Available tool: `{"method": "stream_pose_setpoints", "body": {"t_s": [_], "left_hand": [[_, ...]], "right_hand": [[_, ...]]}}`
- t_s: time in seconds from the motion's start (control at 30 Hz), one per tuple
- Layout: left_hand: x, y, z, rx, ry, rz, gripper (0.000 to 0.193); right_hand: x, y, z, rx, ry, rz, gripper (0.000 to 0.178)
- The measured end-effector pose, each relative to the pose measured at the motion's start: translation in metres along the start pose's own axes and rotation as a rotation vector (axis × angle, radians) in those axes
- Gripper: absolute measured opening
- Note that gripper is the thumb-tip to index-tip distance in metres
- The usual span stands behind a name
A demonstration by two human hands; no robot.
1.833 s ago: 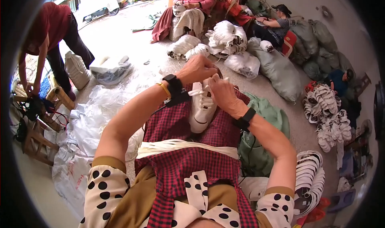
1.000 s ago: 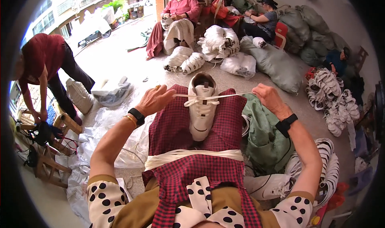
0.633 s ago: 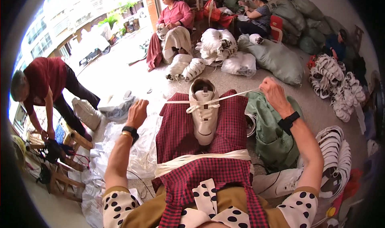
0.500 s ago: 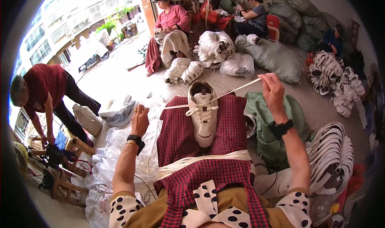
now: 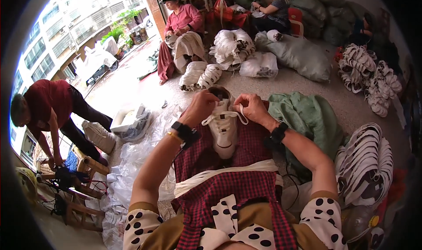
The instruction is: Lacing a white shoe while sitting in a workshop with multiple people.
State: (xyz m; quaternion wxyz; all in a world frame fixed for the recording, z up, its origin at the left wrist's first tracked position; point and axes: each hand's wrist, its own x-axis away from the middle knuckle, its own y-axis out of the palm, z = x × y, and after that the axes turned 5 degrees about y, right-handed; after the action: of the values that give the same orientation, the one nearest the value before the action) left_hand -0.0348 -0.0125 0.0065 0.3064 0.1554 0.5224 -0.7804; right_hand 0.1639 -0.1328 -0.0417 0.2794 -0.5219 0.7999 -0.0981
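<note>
While I sit with a white sneaker (image 5: 223, 129) on my lap, its long axis runs straight away from me, toe toward my body, opening at the far end. My left hand (image 5: 201, 108) and right hand (image 5: 251, 108) close on it from either side, about equally near, fingers pinched shut on the white lace (image 5: 223, 115) at the top eyelets. A red checked apron (image 5: 228, 186) lies beneath. Beyond are a green sack (image 5: 307, 118), bundled white soles (image 5: 367, 162), and seated people (image 5: 182, 23) on the concrete floor.

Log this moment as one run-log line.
left hand: gripping white shoe | right hand: pinching lace | shoe: on red checked cloth
</note>
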Motion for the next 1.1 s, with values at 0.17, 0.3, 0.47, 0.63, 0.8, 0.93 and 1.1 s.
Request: {"method": "stream_pose_setpoints", "body": {"t_s": [0.17, 0.3, 0.47, 0.63, 0.8, 0.93, 1.1], "left_hand": [[-0.010, 0.029, -0.011, -0.062, 0.030, -0.084, 0.016], [-0.012, 0.030, -0.002, 0.033, -0.075, -0.129, 0.017], [-0.011, 0.033, 0.001, 0.092, -0.086, -0.088, 0.020], [-0.009, 0.032, -0.013, 0.104, -0.041, -0.100, 0.020], [-0.008, 0.032, -0.011, 0.129, -0.016, -0.112, 0.018], [-0.013, 0.028, -0.011, -0.044, -0.052, -0.294, 0.015], [-0.008, -0.003, -0.013, -0.366, -0.098, -0.214, 0.012]], "right_hand": [[-0.003, 0.002, 0.007, -0.116, 0.041, -0.114, 0.019], [-0.006, 0.004, 0.013, -0.151, 0.124, -0.063, 0.019], [-0.020, 0.004, 0.025, -0.219, 0.192, -0.090, 0.017], [-0.029, 0.000, 0.017, -0.519, 0.276, -0.335, 0.015], [-0.029, 0.001, 0.013, -0.434, 0.278, -0.343, 0.018], [-0.029, 0.001, 0.014, -0.197, 0.253, -0.313, 0.024], [-0.017, 0.005, 0.028, -0.316, 0.132, -0.273, 0.023]]}}
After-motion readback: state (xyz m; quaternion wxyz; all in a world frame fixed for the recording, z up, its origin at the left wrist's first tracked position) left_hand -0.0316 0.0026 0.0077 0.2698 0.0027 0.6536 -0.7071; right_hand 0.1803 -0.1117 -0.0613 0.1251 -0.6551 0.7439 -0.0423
